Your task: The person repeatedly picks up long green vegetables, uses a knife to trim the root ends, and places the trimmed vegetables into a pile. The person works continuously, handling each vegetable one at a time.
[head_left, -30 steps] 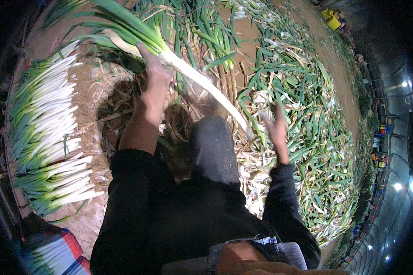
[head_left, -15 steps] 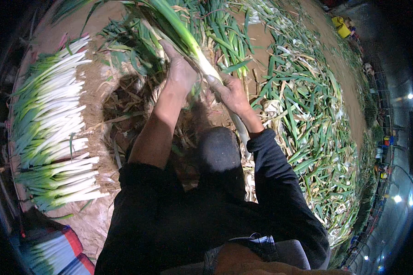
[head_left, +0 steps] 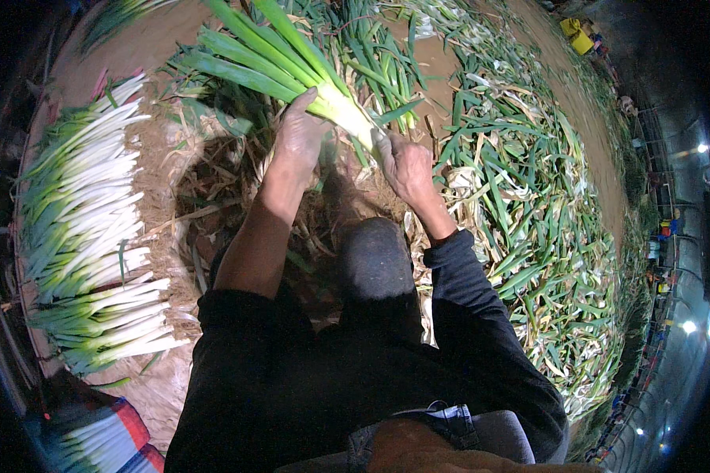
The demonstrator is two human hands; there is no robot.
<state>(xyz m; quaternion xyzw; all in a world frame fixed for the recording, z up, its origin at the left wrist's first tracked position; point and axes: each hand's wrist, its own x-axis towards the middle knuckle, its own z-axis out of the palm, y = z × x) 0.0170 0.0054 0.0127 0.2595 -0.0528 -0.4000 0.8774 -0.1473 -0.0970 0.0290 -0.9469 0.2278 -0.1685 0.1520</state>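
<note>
A green onion [head_left: 335, 101] with a thick pale stalk slants across the space in front of me, its green leaves fanned out toward the far left. My left hand [head_left: 298, 132] is closed around it just where the leaves split from the stalk. Lower on the white stalk, my right hand [head_left: 408, 164] grips it with thumb and curled fingers. The stalk's root end is hidden behind the right hand. Beneath both hands lie dry brown leaves and loose roots on the ground.
To the left runs a long row of trimmed green onions [head_left: 95, 213], white ends pointing right. A broad heap of stripped green leaves [head_left: 528, 236] covers the ground at right. A red and blue-edged bundle [head_left: 106, 433] sits at the lower left; a yellow object [head_left: 577, 35] at the far right.
The green onion's leaves have spread into a wider fan toward the left. My right hand has shifted slightly right and down, and the loose strip that hung below it no longer shows.
</note>
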